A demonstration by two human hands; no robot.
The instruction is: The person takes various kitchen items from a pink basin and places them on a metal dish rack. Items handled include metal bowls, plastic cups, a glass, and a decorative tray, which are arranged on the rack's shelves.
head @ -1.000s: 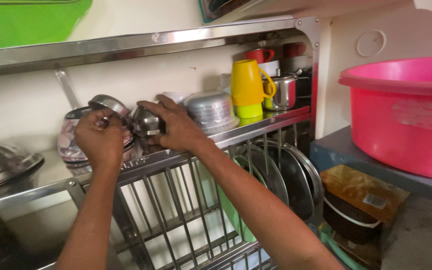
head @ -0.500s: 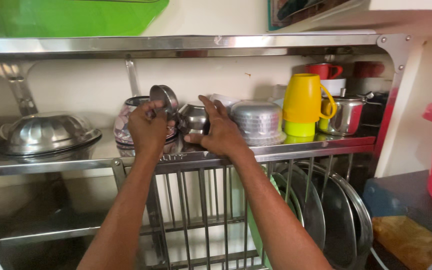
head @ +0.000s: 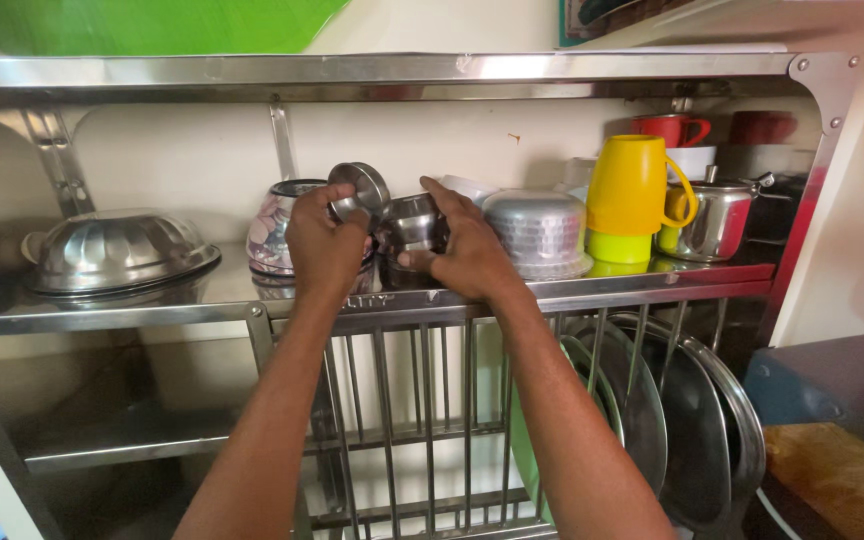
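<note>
Hands: two, both raised to the steel shelf [head: 182, 310].
Left hand [head: 324, 245]: fingers closed around one small steel cup [head: 360, 190], tilted, mouth facing outward, above the shelf's middle.
Right hand [head: 467, 250]: wrapped over one steel tumbler [head: 410, 225] standing on the shelf, just beside the cup.
Bowls: one patterned bowl [head: 274, 225] behind the left hand; one wide steel bowl [head: 117, 255] upturned at the left end.
Pot: one ribbed, upturned [head: 537, 232].
Yellow mug [head: 632, 190]: one, upside down, toward the right end.
Plates [head: 692, 420]: several upright in the rack below.
</note>
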